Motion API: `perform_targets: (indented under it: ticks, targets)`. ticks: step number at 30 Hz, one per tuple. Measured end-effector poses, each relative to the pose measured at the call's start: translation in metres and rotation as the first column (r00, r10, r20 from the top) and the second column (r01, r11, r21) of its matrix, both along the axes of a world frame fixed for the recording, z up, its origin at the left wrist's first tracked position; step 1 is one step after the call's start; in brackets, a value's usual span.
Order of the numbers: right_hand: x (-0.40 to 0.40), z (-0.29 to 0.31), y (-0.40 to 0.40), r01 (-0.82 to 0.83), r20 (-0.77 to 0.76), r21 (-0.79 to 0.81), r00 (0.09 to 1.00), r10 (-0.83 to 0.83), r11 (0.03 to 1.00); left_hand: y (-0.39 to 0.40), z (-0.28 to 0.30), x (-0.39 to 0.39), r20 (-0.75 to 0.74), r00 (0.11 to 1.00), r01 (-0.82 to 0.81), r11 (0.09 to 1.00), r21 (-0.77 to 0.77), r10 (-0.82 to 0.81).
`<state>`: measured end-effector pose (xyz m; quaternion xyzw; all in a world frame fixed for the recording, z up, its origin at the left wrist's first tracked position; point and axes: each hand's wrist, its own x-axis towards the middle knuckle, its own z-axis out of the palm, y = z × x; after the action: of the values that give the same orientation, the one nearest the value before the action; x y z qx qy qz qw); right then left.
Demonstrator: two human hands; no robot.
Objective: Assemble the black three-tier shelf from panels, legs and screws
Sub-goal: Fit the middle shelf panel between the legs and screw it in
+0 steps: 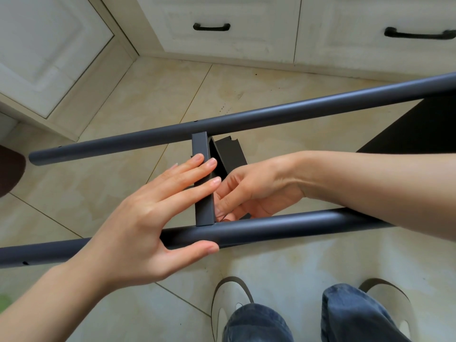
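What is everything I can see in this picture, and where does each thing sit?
Legs: two, dark grey round tubes, lying crosswise above the floor, one farther, one nearer.
Panel edge: one, dark grey, spanning between the two legs at the middle.
Black panel: one, at the right edge, behind the far leg.
Floor: beige tiles, beneath everything.
Cabinets: white, along the top and left; two black drawer handles.
Shoes: two, pale, at the bottom, below blue trouser legs.
Left hand: fingers straight across the panel edge, thumb under the near leg.
Right hand: fingers curled beside the panel edge; what it holds is hidden.
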<state>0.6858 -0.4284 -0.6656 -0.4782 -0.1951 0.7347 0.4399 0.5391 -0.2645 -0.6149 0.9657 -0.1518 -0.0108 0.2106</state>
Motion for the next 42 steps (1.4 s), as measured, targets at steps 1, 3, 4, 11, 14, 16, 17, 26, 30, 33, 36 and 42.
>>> perform_targets:
  ticks: [1,3,4,11,14,16,17,26,30,33,36,42]
  targets:
    - [0.0,0.0,0.0,0.002,0.0,-0.002,1.0,-0.002,1.0,0.0,0.0,0.0,0.0,1.0,0.0,1.0,0.001,0.0]
    - [-0.001,0.0,0.001,0.007,0.003,-0.016,1.0,-0.007,1.0,0.0,0.0,0.0,-0.001,1.0,-0.001,1.0,0.004,0.001]
    - [-0.002,0.0,0.001,0.002,0.006,-0.023,1.0,-0.002,1.0,0.0,0.0,0.0,-0.002,1.0,-0.001,1.0,0.004,0.001]
    - [-0.006,-0.001,0.003,0.004,-0.003,-0.058,1.0,-0.004,0.998,0.0,0.0,0.0,-0.002,1.0,0.002,1.0,0.008,-0.002]
    - [-0.004,0.0,0.001,0.011,-0.016,-0.059,1.0,-0.012,0.998,0.0,0.0,0.0,0.001,1.0,0.003,1.0,0.006,-0.003]
    - [-0.002,0.001,0.0,0.004,-0.014,-0.057,1.0,-0.004,0.998,0.0,0.0,0.0,0.004,1.0,0.001,1.0,0.005,-0.001]
    - [-0.002,0.001,0.0,0.003,-0.011,-0.058,1.0,-0.004,0.998,0.0,0.0,0.0,0.005,1.0,0.001,1.0,0.004,-0.001]
    - [-0.007,-0.001,0.004,-0.039,0.036,-0.106,0.998,0.043,0.994,0.001,0.0,0.0,-0.002,1.0,0.003,1.0,0.008,-0.003]
    - [-0.011,-0.001,0.005,-0.034,0.037,-0.128,0.999,0.039,0.991,0.0,0.0,0.0,0.002,1.0,0.005,1.0,0.005,-0.005]
    - [-0.014,-0.001,0.005,-0.02,0.051,-0.116,0.998,0.026,0.993,0.001,-0.001,-0.001,0.007,1.0,0.009,1.0,0.001,-0.009]
    - [-0.013,-0.001,0.005,0.017,0.023,-0.075,1.0,-0.015,0.997,0.001,-0.001,-0.002,0.007,1.0,0.006,1.0,0.002,-0.006]
    - [-0.005,0.001,0.003,-0.004,0.007,-0.126,1.0,0.005,0.992,0.0,-0.001,0.0,0.002,1.0,0.002,1.0,0.0,-0.002]
